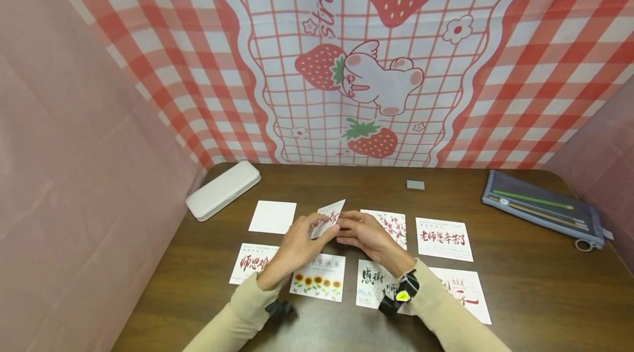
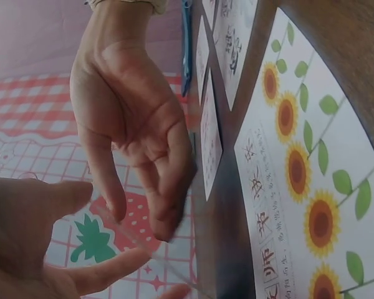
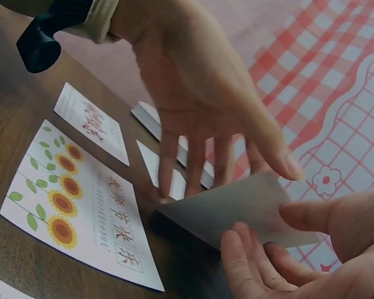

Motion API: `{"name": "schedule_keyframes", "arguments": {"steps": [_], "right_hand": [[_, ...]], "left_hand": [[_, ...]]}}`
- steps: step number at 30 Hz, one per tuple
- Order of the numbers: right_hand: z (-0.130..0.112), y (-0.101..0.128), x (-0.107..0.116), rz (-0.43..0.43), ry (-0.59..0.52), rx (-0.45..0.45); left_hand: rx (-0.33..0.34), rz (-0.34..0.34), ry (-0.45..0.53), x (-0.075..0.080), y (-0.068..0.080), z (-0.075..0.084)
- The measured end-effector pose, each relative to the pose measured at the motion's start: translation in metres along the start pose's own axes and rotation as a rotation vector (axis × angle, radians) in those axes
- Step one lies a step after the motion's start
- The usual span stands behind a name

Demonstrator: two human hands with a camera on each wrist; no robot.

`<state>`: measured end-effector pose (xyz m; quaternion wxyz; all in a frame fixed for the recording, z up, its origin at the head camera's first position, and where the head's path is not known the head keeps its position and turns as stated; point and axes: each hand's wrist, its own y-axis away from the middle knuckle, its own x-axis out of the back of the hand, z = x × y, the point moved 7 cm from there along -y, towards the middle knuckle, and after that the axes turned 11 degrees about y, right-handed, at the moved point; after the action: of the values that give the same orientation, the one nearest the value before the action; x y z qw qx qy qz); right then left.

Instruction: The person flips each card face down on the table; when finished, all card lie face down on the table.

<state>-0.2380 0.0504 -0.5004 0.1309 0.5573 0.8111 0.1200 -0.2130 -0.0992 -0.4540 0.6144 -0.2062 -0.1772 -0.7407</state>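
2 hands [image 1: 299, 239] [image 1: 365, 235], tilted card [image 3: 234, 204], “老师您辛苦了” card [image 1: 444, 238]

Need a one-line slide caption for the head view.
Left hand holding a tilted card, right hand at its edge, other cards spread across the brown table.

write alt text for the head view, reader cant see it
A left hand and right hand hold a tilted, red-lettered card above a wooden table, with seven other cards in two rows. A white case lies back left, a pencil pouch right; strawberry-print cloth hangs behind.
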Motion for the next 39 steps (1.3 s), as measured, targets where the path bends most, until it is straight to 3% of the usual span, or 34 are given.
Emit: {"name": "schedule_keyframes", "arguments": {"steps": [9, 14, 24, 29, 33, 39], "right_hand": [[0.005, -0.003, -0.006, 0.010, 0.003, -0.026], [0.003, -0.003, -0.007, 0.038, 0.042, -0.042], [0.001, -0.003, 0.007, 0.173, 0.159, -0.023], [-0.001, -0.002, 0.017, 0.205, 0.220, -0.006], [-0.001, 0.000, 0.023, 0.226, 0.258, -0.007], [0.000, 0.001, 0.028, 0.228, 0.259, -0.015]], "left_hand": [[-0.116, 0.026, 0.222, 0.008, 0.000, 0.009], [-0.181, 0.092, 0.325, 0.016, -0.002, 0.013], [-0.128, 0.164, 0.480, 0.032, -0.004, 0.003], [-0.081, 0.197, 0.450, 0.039, -0.008, -0.009], [-0.036, 0.226, 0.344, 0.042, -0.011, -0.018], [-0.028, 0.227, 0.185, 0.042, -0.015, -0.028]]}}
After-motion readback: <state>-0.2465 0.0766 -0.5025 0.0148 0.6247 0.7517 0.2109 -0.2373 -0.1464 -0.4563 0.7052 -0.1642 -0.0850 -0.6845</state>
